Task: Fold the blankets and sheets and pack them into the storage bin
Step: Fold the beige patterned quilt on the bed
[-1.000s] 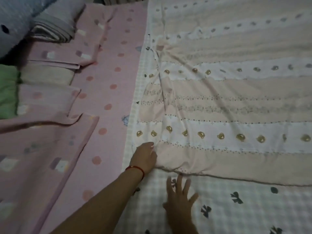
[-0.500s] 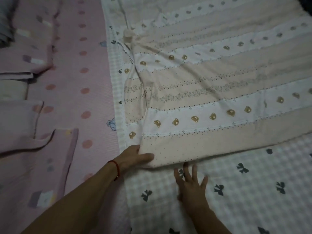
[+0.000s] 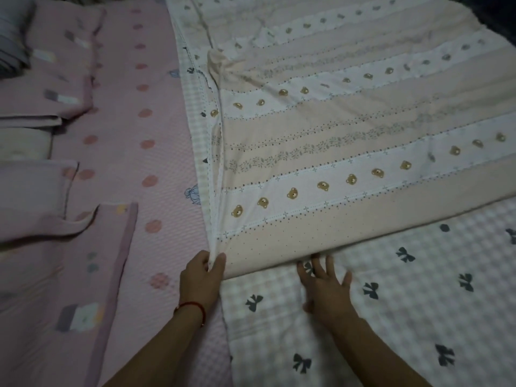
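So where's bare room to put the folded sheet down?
Free: the pink dotted strip between the folded pink stack and the bear sheet, and the bow-print blanket right of the right hand. Crowded: the left edge, with folded piles, and the corner the left hand pinches.

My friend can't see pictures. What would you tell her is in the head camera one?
A person's left hand pinches the corner of a striped blanket with little bears, while the right hand lies flat on a checked sheet with dark bows beneath it. Folded pink bedding sits at the left.
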A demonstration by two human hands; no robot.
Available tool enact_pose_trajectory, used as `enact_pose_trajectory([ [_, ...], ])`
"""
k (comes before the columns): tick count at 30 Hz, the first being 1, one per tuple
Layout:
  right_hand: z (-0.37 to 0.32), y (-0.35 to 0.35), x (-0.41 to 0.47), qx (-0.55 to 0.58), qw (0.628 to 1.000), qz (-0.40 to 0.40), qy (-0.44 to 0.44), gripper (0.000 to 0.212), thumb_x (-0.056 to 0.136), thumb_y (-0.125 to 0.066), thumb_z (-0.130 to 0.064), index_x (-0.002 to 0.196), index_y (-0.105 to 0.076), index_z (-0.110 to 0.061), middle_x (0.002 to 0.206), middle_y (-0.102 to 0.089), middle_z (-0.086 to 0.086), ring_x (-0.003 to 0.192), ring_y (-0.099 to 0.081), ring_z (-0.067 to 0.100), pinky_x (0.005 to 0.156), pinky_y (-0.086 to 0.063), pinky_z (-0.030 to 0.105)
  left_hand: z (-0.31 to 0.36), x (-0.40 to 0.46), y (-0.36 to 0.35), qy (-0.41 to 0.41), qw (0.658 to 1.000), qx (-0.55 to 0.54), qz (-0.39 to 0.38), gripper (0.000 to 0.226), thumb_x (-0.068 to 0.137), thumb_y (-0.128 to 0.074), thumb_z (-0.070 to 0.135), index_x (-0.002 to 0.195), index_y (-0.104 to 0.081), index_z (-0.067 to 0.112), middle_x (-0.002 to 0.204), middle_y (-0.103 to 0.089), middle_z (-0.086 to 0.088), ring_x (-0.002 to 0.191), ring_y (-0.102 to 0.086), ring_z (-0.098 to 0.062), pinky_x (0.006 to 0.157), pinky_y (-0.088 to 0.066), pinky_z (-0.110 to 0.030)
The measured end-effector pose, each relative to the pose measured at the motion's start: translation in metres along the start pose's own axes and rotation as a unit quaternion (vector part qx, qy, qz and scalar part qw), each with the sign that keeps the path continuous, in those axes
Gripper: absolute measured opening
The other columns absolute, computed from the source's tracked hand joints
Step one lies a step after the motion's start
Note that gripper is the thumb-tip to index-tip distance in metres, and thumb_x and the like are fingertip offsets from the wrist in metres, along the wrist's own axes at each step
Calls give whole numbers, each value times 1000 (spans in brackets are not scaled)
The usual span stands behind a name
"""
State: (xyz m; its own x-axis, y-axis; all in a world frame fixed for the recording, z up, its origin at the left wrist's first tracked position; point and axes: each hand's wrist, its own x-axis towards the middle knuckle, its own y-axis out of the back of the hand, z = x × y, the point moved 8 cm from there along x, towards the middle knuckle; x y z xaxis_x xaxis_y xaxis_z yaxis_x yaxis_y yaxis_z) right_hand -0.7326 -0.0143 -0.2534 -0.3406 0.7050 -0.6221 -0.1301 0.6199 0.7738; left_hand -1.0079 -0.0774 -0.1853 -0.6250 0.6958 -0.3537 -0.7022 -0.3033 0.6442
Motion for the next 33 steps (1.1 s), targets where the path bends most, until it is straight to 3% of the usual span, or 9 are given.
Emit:
enact_pose_trajectory([
  [6,5,-1,0,30,999,-10,13,97,91,-71,-33,160,-3,-37,169,18,5,151,25,38,113,2,75,11,-14,17,-7,992,-92,83,45,92,-67,32,65,-34,18,61,-31,0,53,-28,-10,55,-21,-27],
  [10,3,2,-5,21,1000,-19,7,97,93,-69,-34,161,0,-35,169,15,4,152,22,38,114,0,74,-14,-21,6,18,997,-24,67,38,93,-68,32,69,-46,12,60,-42,1,54,-38,-13,53,-29,-26],
  [13,-6,22,-20,26,999,-22,-7,72,94,-59,-22,157,-23,-28,167,-14,7,154,-7,38,115,-21,66,-25,-9,-5,50,997,10,51,29,91,-69,27,72,-52,14,65,-51,1,58,-47,-14,52,-32,-25],
  [15,-12,60,-25,38,995,97,-5,34,94,-50,-22,126,-61,-21,132,-59,5,123,-54,26,97,-48,41,-28,-3,-7,66,996,20,49,29,89,-71,27,69,-52,17,65,-54,1,60,-49,-14,53,-33,-25],
  [16,-14,86,-28,57,980,188,2,24,93,-52,-26,111,-67,-20,112,-68,2,104,-61,21,84,-52,35,-32,-1,-8,78,996,27,41,30,89,-71,27,68,-52,18,65,-55,1,60,-50,-14,54,-34,-25],
  [18,-17,122,-22,96,942,321,33,25,92,-60,-31,111,-70,-18,110,-70,5,101,-63,24,81,-55,39,-39,1,-10,105,994,19,31,31,88,-72,28,67,-52,17,63,-54,2,60,-49,-14,55,-34,-25],
  [23,-31,136,47,75,973,212,51,52,101,-46,-39,151,-41,-26,164,-28,9,153,-21,31,120,-21,62,-50,6,-12,148,989,-14,13,39,87,-73,26,63,-44,17,63,-49,0,59,-44,-16,56,-32,-26],
  [29,-54,159,107,20,975,200,89,78,99,-33,-64,161,-2,-31,169,16,8,154,17,37,120,5,65,-41,29,-23,176,960,174,-130,30,86,-71,38,92,-52,15,90,-57,-2,74,-49,-14,61,-43,-28],
  [33,-57,158,148,64,976,201,60,88,93,-22,-75,159,16,-31,166,28,8,150,30,36,120,13,64,7,68,-3,162,952,204,-159,79,68,-70,52,130,-36,14,115,-56,-7,91,-57,-21,64,-48,-30],
])
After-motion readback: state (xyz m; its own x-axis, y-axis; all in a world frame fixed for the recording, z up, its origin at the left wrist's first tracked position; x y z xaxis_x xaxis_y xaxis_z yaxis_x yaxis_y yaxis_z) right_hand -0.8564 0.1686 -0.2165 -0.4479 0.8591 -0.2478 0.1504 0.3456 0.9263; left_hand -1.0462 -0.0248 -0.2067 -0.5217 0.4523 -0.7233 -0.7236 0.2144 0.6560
